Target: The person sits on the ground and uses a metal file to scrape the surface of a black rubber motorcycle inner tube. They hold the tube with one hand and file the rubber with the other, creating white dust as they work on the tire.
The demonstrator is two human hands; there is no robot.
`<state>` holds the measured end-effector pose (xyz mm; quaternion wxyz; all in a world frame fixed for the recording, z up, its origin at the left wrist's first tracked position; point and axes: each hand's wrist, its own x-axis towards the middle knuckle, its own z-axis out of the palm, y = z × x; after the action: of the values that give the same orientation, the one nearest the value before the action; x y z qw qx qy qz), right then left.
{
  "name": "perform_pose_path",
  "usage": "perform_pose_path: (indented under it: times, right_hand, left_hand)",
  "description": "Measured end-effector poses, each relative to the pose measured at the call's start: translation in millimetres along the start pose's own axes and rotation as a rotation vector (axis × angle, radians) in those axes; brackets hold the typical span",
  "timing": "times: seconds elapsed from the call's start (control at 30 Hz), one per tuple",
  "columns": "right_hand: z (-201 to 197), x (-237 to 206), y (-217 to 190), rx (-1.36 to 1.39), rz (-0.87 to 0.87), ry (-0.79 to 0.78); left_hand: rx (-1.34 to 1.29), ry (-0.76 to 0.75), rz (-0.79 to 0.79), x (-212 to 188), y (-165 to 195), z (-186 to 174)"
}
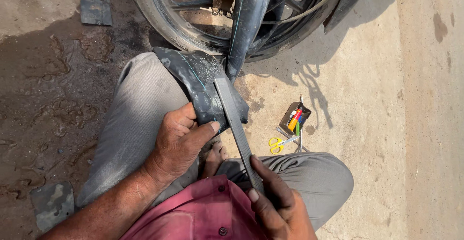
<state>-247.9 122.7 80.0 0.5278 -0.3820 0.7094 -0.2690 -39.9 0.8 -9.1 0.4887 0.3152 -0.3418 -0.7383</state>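
Hands [179,143] file inner tube [203,83]; scissors [280,143], small box [295,119], wheel [193,27] nearby.

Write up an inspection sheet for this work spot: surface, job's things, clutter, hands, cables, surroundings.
Surface: concrete ground, dry at right, dark wet patch at left.
Job's things: black inner tube draped over the knee; long flat file laid on it.
Clutter: yellow-handled scissors, small open box of coloured items, rubber scraps.
Hands: left hand grips the tube; right hand holds the file.
Cables: nothing seen.
Surroundings: motorcycle wheel ahead.
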Motion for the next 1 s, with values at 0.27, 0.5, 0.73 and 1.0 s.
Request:
perform_pose_path:
  times: [0.27,0.5,0.73,1.0]
  right_hand:
    - [7,27,-6,-0.159,-0.160,0.001]
    - [23,28,-5,-0.064,-0.121,0.019]
    - [11,15,-17,0.029,-0.091,0.042]
    - [29,28,-14,-0.045,-0.201,0.027]
  left_hand:
    - [0.110,0.024,0.006,-1,5,7]
    - [0.171,0.030,-0.006,-1,2,3]
    - [-0.029,0.052,0.080,1,-7,5]
    - [-0.022,0.040,-0.024,3,-9,8]
